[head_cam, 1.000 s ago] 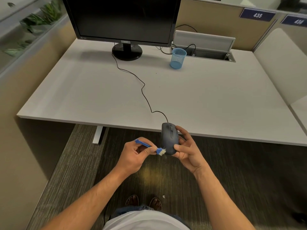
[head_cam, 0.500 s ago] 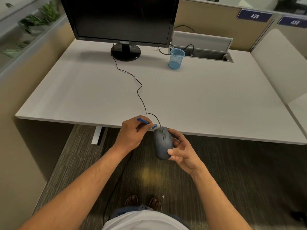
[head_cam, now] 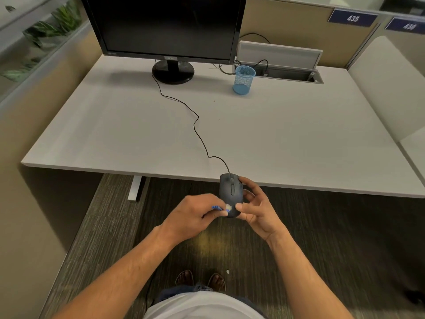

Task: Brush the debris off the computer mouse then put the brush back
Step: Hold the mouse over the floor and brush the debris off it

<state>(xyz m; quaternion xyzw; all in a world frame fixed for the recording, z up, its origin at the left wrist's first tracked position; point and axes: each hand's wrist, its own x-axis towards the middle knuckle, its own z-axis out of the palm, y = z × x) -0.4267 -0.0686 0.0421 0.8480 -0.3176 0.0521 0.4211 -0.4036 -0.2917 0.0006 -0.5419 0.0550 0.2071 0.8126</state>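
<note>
Black corded computer mouse [head_cam: 230, 192] gripped in right hand [head_cam: 257, 207], nose toward desk, left hand [head_cam: 193, 217] pinching small blue white-bristled brush [head_cam: 222, 207] crosswise at its rear

Mouse [head_cam: 231, 194] in front of desk [head_cam: 299, 143] edge, between my hands; monitor [head_cam: 165, 26] at desk's back, cup [head_cam: 244, 80] to its right.

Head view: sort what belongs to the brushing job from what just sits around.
Job: mouse, held by the right hand; brush, held by the left hand; blue cup.
Idle: monitor, desk, cable tray, plants.
</note>
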